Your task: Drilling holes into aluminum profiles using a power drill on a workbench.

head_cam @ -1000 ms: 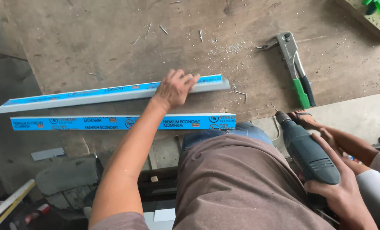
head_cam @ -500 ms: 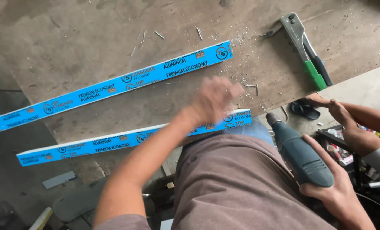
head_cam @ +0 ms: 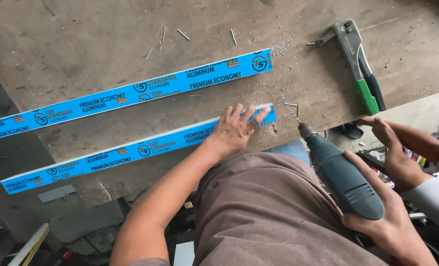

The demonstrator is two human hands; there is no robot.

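My left hand (head_cam: pixel 237 129) lies flat, fingers spread, on the right end of the near blue-filmed aluminium strip (head_cam: pixel 111 156), pressing it onto the worn wooden workbench (head_cam: pixel 81 44). A second blue strip (head_cam: pixel 131 93) lies farther back, slanting up to the right. My right hand (head_cam: pixel 384 224) grips a dark teal electric drill (head_cam: pixel 345 177), its bit pointing at the bench edge just right of the near strip's end.
A hand riveter (head_cam: pixel 360 64) with green and black handles rests at the bench's right side. Loose rivets and metal shavings (head_cam: pixel 291 106) are scattered on the bench. Another person's hand (head_cam: pixel 391 143) reaches in from the right, below the bench edge.
My left hand has left the far strip, swung back toward me and come down on the near strip's right end. The drill has risen closer to the bench edge.
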